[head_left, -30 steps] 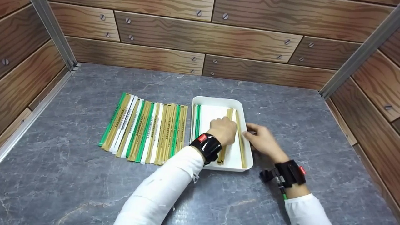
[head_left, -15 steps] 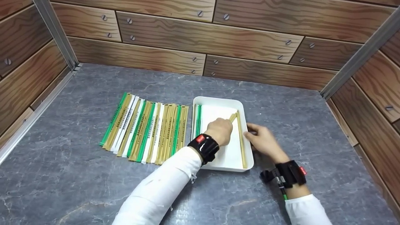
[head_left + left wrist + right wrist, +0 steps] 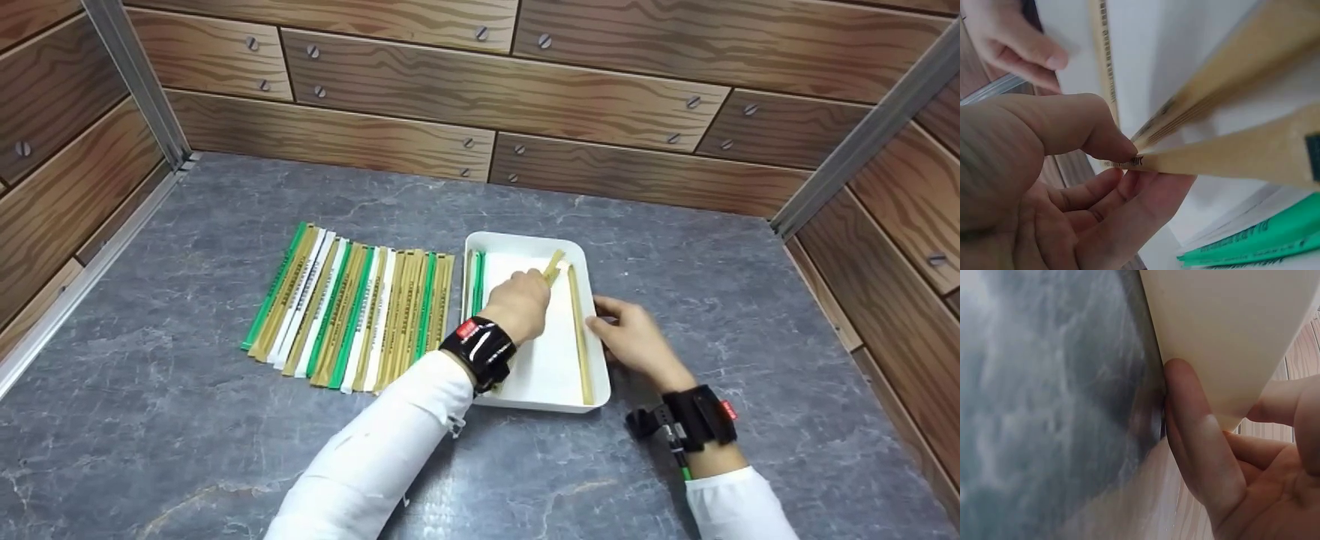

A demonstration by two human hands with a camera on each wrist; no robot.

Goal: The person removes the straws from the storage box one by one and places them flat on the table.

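Observation:
My left hand (image 3: 519, 304) is inside the white tray (image 3: 525, 241). In the left wrist view its thumb and fingers pinch a long tan paper-wrapped stick (image 3: 1224, 151) with printed letters and a dark end. Another tan stick (image 3: 1230, 70) meets it near the fingertips; I cannot tell if it is gripped too. Against the tray's right wall lies a further tan stick (image 3: 579, 337), and green ones (image 3: 478, 281) lie along the left wall. My right hand (image 3: 630, 336) touches the tray's right side, thumb at the rim and fairly straight fingers (image 3: 1193, 399) against the outer wall.
Left of the tray a row of wrapped tan, white and green sticks (image 3: 352, 311) lies side by side on the grey marbled table (image 3: 712, 285). Wood-patterned walls (image 3: 480, 97) enclose the table at the back and both sides.
My left hand has moved leftward within the tray, away from the right wall. The tan stick in its fingers has come along and now tilts. The right hand stays at the tray's side.

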